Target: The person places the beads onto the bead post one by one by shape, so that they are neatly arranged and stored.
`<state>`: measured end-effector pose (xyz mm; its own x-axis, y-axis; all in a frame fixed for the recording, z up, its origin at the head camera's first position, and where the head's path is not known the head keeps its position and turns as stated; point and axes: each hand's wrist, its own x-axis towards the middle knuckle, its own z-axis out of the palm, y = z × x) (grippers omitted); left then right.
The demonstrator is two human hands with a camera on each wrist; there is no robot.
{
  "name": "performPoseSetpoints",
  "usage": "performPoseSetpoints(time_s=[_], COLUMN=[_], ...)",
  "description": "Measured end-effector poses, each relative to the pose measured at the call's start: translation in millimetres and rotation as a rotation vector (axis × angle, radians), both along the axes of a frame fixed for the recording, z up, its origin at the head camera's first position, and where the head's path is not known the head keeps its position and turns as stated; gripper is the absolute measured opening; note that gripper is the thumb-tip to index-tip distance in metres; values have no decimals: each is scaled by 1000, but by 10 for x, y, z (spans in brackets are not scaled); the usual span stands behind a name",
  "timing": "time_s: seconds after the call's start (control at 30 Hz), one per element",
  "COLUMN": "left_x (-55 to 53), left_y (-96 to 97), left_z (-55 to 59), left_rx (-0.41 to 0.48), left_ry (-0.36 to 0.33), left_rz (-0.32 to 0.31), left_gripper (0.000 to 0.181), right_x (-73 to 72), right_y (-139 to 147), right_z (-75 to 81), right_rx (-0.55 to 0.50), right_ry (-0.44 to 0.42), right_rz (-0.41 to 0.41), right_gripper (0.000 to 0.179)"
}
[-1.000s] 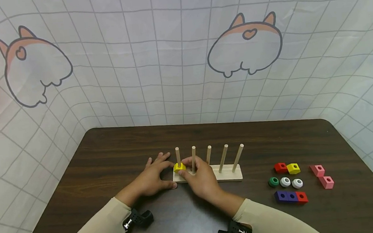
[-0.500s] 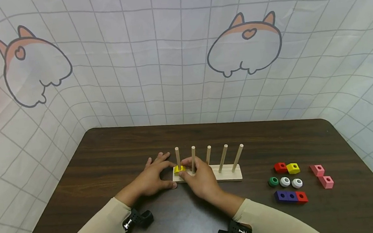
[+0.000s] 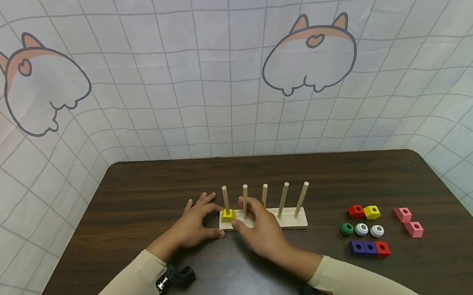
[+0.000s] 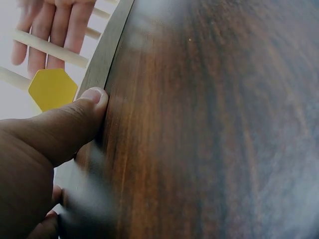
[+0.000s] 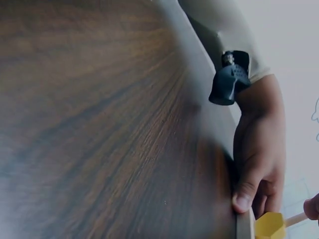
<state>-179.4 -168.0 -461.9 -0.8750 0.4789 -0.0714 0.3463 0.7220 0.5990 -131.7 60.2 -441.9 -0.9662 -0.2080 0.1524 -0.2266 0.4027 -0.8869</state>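
A yellow hexagonal block sits low on the leftmost peg of a wooden peg board. My left hand holds the board's left end, thumb at the front edge and index finger at the back. In the left wrist view that thumb presses on the board's edge, just in front of the block. My right hand is around the second peg with nothing between thumb and fingers. Its fingers look straight and parted from the block in the left wrist view.
Right of the board lie a red block, another yellow block, two pink blocks, a green bead and two white beads. In front is a row of purple blocks ending in red. A patterned curtain surrounds the table.
The yellow block went down the leftmost peg to the base. My right thumb and fingers have let go of it and drawn slightly right. The left hand has stayed in place.
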Motion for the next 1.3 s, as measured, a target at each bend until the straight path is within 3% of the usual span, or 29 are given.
performPoseSetpoints(time_s=[0.17,0.33,0.67,0.9,1.17,1.3], left_x=[-6,-5,-9,-26,-22,-14], left_y=[5,9,6,4,-4,-5], left_z=[-5,-1,-18,-13,-13,-1], left_rx=[-1,-1,-9,-6,-5,-3], left_ry=[1,-1,1,3,1,-1], left_rz=[2,5,-3,-2,-2,-1], left_gripper=[57,58,59,58,58,57], right_x=[73,141,161,115,17,-50], right_y=[136,317,922,1354,1893,2142], right_z=[89,168,284,337,340,326], right_rx=[13,20,182,251,399,491], right_ry=[-10,45,338,477,516,492], right_rz=[38,80,179,187,183,128], right_gripper=[54,48,43,39,40,39])
